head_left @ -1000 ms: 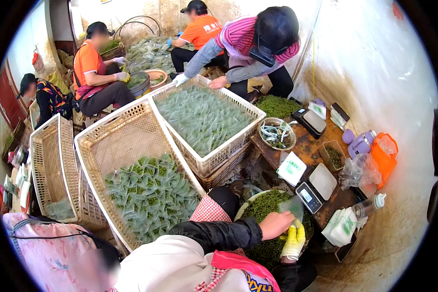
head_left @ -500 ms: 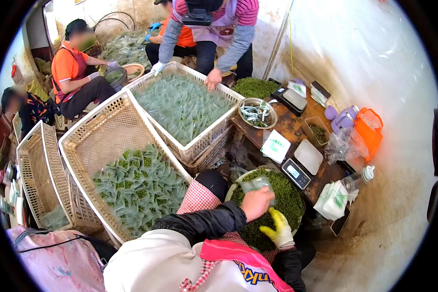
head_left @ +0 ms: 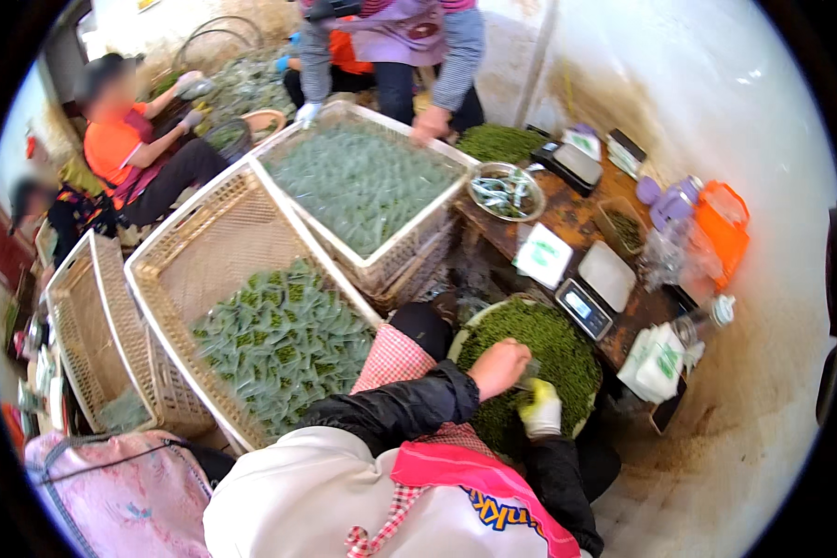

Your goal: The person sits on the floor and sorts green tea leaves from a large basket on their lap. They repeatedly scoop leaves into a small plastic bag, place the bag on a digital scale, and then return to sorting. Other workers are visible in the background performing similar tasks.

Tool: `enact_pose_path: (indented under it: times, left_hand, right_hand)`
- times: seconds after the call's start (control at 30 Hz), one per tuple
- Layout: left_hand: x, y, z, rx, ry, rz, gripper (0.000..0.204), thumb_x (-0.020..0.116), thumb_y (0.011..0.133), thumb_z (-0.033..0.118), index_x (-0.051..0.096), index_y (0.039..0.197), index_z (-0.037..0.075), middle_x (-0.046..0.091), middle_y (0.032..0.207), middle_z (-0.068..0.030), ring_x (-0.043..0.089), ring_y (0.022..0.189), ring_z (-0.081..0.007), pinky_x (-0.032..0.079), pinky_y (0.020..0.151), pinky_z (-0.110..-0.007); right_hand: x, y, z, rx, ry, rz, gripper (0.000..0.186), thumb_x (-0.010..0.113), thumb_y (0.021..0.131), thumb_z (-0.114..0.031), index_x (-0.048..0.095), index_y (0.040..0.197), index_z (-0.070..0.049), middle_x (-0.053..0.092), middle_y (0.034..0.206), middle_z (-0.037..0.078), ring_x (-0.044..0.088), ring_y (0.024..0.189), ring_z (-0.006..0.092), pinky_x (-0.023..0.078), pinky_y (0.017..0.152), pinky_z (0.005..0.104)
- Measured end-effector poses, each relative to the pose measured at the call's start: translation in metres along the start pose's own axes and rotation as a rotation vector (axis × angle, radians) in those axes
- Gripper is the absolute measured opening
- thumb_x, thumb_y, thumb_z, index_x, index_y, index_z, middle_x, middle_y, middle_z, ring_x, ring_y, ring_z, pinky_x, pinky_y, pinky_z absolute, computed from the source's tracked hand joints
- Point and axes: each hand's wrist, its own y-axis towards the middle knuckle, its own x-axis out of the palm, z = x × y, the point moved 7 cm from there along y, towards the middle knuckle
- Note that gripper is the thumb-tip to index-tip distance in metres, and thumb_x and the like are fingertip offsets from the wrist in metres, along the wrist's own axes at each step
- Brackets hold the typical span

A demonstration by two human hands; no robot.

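My bare left hand (head_left: 499, 368) is closed over a broad round tub (head_left: 465, 340) heaped with small green bits (head_left: 560, 346), perhaps buds or peppercorns. It pinches a clear plastic bag (head_left: 530, 370), of which only a small, blurred part shows beside the fingers. Just below and to the right, my right hand (head_left: 541, 409) wears a white glove with yellow fingers. Its fingers are curled close to the bag, over the green heap; whatever they hold is hidden.
Left of the tub stands a crate (head_left: 188, 349) with many filled bags; behind it, another full crate (head_left: 279, 149). On the wooden table (head_left: 567, 216) at right are a scale (head_left: 609, 276), white bag stacks (head_left: 651, 361) and a metal bowl (head_left: 507, 216). Co-workers sit and stand behind the crates.
My right hand has gone from spread fingers to curled ones and drawn close to the bag. The bag has tipped lower beside my left hand. The view has shifted slightly.
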Motion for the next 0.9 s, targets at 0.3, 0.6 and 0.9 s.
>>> enact_pose_path:
  times: [0.3,0.6,0.9]
  left_hand:
    - [0.038,0.006,-0.008,0.020,-0.124,0.201,0.014,0.055,0.084,0.009,0.064,0.085,-0.001,0.062,0.084,-0.0210,0.058,0.085,-0.0392,0.048,0.078,-0.046]
    - [0.043,0.010,0.009,0.089,-0.020,0.095,0.013,0.058,0.083,0.011,0.067,0.082,0.001,0.065,0.083,-0.0190,0.062,0.081,-0.0377,0.050,0.075,-0.046]
    - [0.041,0.015,0.029,-0.027,-0.201,0.008,0.019,0.060,0.085,0.012,0.067,0.091,-0.004,0.067,0.085,-0.0204,0.065,0.079,-0.0351,0.050,0.073,-0.040]
  right_hand:
    - [-0.024,-0.017,0.038,0.736,1.460,0.169,0.029,0.062,0.087,-0.013,0.056,0.115,-0.016,0.067,0.099,0.004,0.059,0.066,0.0131,0.039,0.041,0.0214]
    - [-0.092,0.024,-0.015,0.615,1.777,0.234,0.030,0.056,0.091,-0.008,0.052,0.120,-0.014,0.062,0.111,0.012,0.058,0.076,0.0173,0.043,0.047,0.0235]
    - [-0.116,0.050,-0.021,0.541,1.731,0.335,0.027,0.059,0.086,-0.004,0.056,0.113,-0.009,0.066,0.106,0.012,0.066,0.087,0.0249,0.055,0.063,0.0329]
